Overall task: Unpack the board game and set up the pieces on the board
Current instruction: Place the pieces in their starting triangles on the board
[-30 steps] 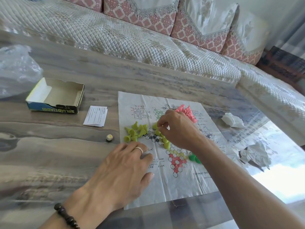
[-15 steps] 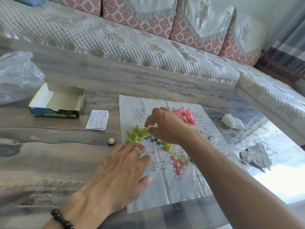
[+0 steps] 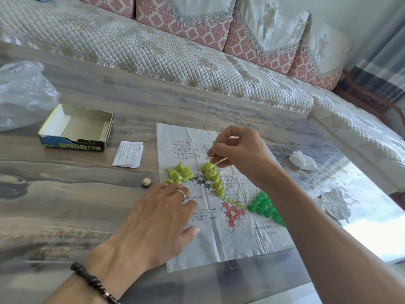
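A grey marbled table point(image 3: 65, 205) carries a thin, creased white paper game board point(image 3: 219, 244) printed with circles; it looks light and apt to slide, so the left hand point(image 3: 153, 222) rests flat on its near-left edge, fingers straight. The right hand point(image 3: 238, 152) hovers above the board's middle, fingertips pinched on a small yellow-green plastic pawn point(image 3: 213, 148). Such pawns point(image 3: 213, 178) look hard, light and easily toppled, best taken by the narrow top. More lie loose point(image 3: 178, 175) at the left, dark green pawns point(image 3: 263, 205) at the right, and the open cardboard box point(image 3: 76, 128) stands well apart.
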Action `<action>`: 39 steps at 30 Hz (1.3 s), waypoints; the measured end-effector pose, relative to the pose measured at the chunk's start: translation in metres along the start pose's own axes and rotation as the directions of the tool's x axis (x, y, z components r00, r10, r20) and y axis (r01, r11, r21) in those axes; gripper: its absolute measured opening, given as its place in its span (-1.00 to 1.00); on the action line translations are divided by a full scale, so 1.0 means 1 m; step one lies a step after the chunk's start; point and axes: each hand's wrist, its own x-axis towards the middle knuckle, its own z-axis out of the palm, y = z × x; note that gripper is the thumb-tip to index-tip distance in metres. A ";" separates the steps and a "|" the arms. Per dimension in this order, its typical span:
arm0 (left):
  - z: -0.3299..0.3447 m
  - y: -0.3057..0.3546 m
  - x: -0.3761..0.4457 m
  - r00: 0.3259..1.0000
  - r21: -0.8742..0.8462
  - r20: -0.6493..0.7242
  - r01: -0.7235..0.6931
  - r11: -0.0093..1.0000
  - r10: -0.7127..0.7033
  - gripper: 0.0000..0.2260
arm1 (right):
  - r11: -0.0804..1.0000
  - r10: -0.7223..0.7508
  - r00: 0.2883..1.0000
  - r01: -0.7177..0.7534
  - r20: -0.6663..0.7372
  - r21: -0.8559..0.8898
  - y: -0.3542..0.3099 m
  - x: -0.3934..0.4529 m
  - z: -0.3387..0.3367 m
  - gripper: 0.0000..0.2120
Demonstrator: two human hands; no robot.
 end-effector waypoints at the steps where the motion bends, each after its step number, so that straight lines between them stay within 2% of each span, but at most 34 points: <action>1: 0.000 0.000 0.000 1.000 0.000 -0.004 -0.001 1.000 0.001 -0.64 | 1.000 0.007 1.000 -0.007 -0.003 -0.030 0.001 -0.002 -0.002 -0.96; 2: 0.000 0.001 0.000 1.000 -0.002 -0.007 -0.003 1.000 0.003 -0.64 | 0.996 -0.002 1.000 0.001 -0.008 -0.090 0.002 -0.004 -0.004 -0.98; 4: -0.001 0.001 0.000 1.000 -0.007 -0.018 -0.004 1.000 0.004 -0.64 | 0.959 -0.043 0.999 0.036 -0.017 -0.281 0.008 -0.005 -0.007 -0.89; 7: -0.001 0.001 0.001 1.000 -0.006 -0.026 -0.008 1.000 0.008 -0.63 | 0.794 -0.107 0.991 0.134 0.080 -0.593 0.013 -0.006 -0.007 -0.73; 9: 0.000 0.001 0.001 1.000 -0.004 -0.025 -0.014 1.000 0.014 -0.62 | 0.701 -0.104 0.980 0.192 0.168 -0.687 0.014 -0.007 -0.004 -0.69; 11: 0.000 0.000 0.000 1.000 -0.005 -0.023 -0.013 1.000 0.013 -0.62 | 0.688 -0.103 0.979 0.197 0.175 -0.698 0.013 -0.007 -0.003 -0.72; 14: 0.001 -0.001 0.000 1.000 -0.019 -0.021 -0.008 1.000 0.007 -0.62 | 0.717 -0.105 0.983 0.181 0.153 -0.673 0.013 -0.006 -0.005 -0.93; 17: 0.003 -0.004 0.000 1.000 -0.035 -0.019 -0.004 0.999 0.004 -0.62 | 0.717 -0.115 0.980 0.194 0.161 -0.669 0.016 -0.006 -0.006 -0.96; 22: 0.004 -0.005 0.000 0.999 -0.040 -0.031 -0.014 0.999 0.013 -0.62 | 0.633 -0.095 0.971 0.227 0.217 -0.740 0.020 -0.007 -0.001 -0.82; 29: 0.003 -0.005 0.000 0.999 -0.032 -0.027 -0.023 0.999 0.022 -0.62 | 0.518 -0.118 0.953 0.298 0.278 -0.801 0.019 -0.007 0.002 -0.89; 39: 0.004 -0.005 -0.001 0.999 -0.042 -0.025 -0.031 0.999 0.030 -0.62 | 0.476 -0.099 0.947 0.316 0.307 -0.821 0.025 -0.006 0.009 -0.90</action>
